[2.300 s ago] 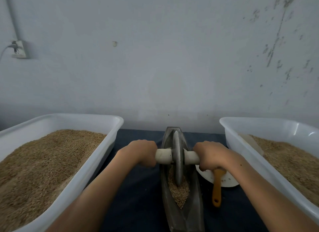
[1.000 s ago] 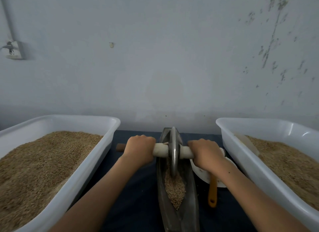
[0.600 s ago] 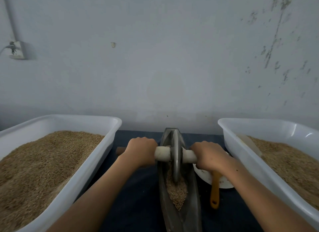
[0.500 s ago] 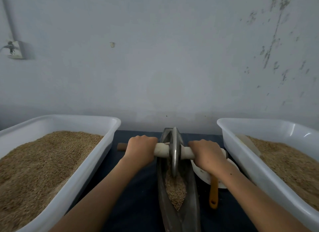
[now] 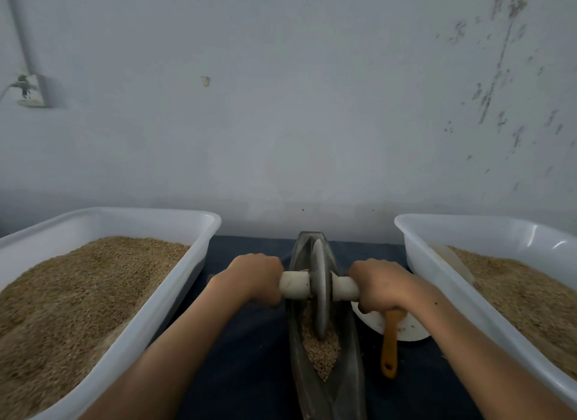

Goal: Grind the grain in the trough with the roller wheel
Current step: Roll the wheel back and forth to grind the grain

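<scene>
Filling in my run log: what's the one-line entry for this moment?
left hand: grips axle | right hand: grips axle | roller wheel: in trough, on grain

My left hand [image 5: 254, 277] and right hand [image 5: 379, 287] are bare: no gloves, rings or watch. Both forearms, entering from six o'clock, show no sleeves.

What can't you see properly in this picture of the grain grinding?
Head view:
- Near end of the trough: cut off by the bottom edge.
- Outer ends of the roller wheel handle: covered by the left hand and right hand.
- Head of the orange-handled tool on the white dish: hidden under the right hand.
- Both grain tubs: cut off at the sides.
</scene>
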A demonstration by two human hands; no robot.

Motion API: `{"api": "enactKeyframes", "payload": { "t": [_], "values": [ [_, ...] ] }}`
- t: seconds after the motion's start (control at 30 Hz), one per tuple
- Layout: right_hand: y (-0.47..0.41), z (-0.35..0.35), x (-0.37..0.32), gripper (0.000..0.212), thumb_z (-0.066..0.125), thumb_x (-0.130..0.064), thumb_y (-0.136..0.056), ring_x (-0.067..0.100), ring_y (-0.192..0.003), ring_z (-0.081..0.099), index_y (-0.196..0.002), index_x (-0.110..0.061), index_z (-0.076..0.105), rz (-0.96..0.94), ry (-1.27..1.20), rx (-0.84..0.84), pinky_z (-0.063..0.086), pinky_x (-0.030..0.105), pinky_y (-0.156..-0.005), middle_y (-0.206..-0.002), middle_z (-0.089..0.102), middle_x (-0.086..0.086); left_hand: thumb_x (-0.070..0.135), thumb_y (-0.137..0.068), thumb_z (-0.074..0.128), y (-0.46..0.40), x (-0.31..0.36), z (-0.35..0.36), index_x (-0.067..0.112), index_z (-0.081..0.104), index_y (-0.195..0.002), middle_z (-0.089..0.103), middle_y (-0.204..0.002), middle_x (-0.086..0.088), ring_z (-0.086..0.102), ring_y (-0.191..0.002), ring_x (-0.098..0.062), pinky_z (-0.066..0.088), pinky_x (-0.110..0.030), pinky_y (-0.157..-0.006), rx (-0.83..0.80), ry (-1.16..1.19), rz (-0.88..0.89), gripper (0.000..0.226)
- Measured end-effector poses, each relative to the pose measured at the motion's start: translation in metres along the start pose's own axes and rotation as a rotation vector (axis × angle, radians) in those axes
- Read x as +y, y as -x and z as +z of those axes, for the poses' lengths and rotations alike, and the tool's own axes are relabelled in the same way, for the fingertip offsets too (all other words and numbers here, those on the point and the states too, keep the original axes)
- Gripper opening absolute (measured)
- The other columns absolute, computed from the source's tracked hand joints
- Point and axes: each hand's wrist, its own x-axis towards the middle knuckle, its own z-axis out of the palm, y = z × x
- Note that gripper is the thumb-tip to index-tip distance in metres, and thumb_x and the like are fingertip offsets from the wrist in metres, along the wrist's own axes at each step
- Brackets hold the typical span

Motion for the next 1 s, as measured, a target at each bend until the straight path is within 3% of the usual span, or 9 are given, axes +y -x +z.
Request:
{"api": "enactKeyframes", "payload": {
  "t": [0.13,0.23,0.3,0.37,0.47,0.6,0.73,0.87,1.0],
  "values": [
    [-0.002,0.003,0.001,0.03,0.063,-0.017,-0.081,0.017,-0.08,0.06,-0.111,-0.019,0.059,0.007,-0.02,0.047,0.037,0.025,-0.057,-0.094,0.064,0.001,0.032,-0.077,0.066,-0.001,0.003,0.001,0.019,0.059,-0.106,0.059,-0.087,0.002,0.052,-0.075,-0.016,0.038,-0.03,-0.065,0.102,-0.044,-0.016,0.032],
    [-0.006,0.011,-0.002,0.022,0.058,-0.015,-0.083,0.018,-0.076,0.055,-0.103,-0.023,0.056,0.031,-0.001,0.255,0.034,0.028,-0.062,-0.091,0.062,-0.002,0.031,-0.082,0.06,-0.003,0.003,0.006,0.022,0.056,-0.104,0.062,-0.096,0.001,0.058,-0.085,-0.018,0.036,-0.03,-0.067,0.263,-0.061,-0.043,0.025],
    [-0.009,0.016,-0.004,0.019,0.056,-0.014,-0.084,0.016,-0.069,0.044,-0.092,-0.026,0.044,0.053,-0.019,0.394,0.031,0.03,-0.063,-0.083,0.056,-0.004,0.029,-0.085,0.057,-0.004,0.004,0.009,0.023,0.052,-0.102,0.063,-0.097,0.001,0.059,-0.088,-0.02,0.036,-0.03,-0.066,0.379,-0.051,-0.067,0.019],
    [-0.011,0.019,-0.005,0.022,0.055,-0.014,-0.086,0.016,-0.068,0.042,-0.087,-0.026,0.037,0.063,-0.035,0.444,0.031,0.03,-0.064,-0.082,0.055,-0.004,0.028,-0.086,0.056,-0.004,0.005,0.011,0.022,0.05,-0.1,0.063,-0.096,0.001,0.059,-0.086,-0.019,0.036,-0.029,-0.066,0.437,-0.039,-0.078,0.017],
    [-0.011,0.017,-0.003,0.017,0.056,-0.014,-0.085,0.016,-0.07,0.044,-0.095,-0.025,0.047,0.052,-0.026,0.402,0.033,0.03,-0.064,-0.082,0.055,-0.005,0.029,-0.085,0.058,-0.004,0.004,0.01,0.023,0.051,-0.104,0.062,-0.097,0.001,0.059,-0.086,-0.018,0.037,-0.028,-0.068,0.388,-0.038,-0.062,0.021],
    [-0.006,0.009,0.0,0.029,0.06,-0.014,-0.081,0.017,-0.077,0.056,-0.109,-0.021,0.058,0.008,0.015,0.19,0.037,0.027,-0.063,-0.094,0.063,-0.001,0.031,-0.081,0.064,0.0,0.001,0.0,0.019,0.056,-0.111,0.063,-0.1,-0.001,0.055,-0.083,-0.015,0.04,-0.029,-0.071,0.13,-0.026,-0.028,0.033],
    [-0.001,0.001,0.002,0.033,0.064,-0.017,-0.081,0.015,-0.076,0.056,-0.113,-0.018,0.058,-0.027,-0.022,0.003,0.035,0.022,-0.053,-0.089,0.059,-0.001,0.03,-0.078,0.07,0.003,0.003,-0.005,0.017,0.056,-0.117,0.064,-0.105,-0.004,0.059,-0.094,-0.02,0.043,-0.03,-0.075,-0.059,0.03,-0.046,0.044],
    [-0.004,0.005,0.002,0.032,0.062,-0.016,-0.081,0.017,-0.08,0.059,-0.113,-0.02,0.06,-0.015,-0.017,0.069,0.038,0.025,-0.059,-0.094,0.064,0.001,0.031,-0.078,0.069,0.003,0.005,-0.004,0.017,0.056,-0.115,0.063,-0.104,-0.003,0.058,-0.09,-0.019,0.041,-0.03,-0.073,0.005,-0.006,-0.061,0.041],
    [-0.009,0.017,0.0,0.025,0.058,-0.014,-0.083,0.017,-0.079,0.056,-0.105,-0.024,0.056,0.047,-0.03,0.309,0.036,0.028,-0.064,-0.094,0.063,-0.002,0.028,-0.085,0.06,-0.001,0.008,0.004,0.021,0.053,-0.108,0.062,-0.102,0.0,0.059,-0.09,-0.019,0.038,-0.029,-0.07,0.295,-0.075,-0.084,0.025]
  ]
}}
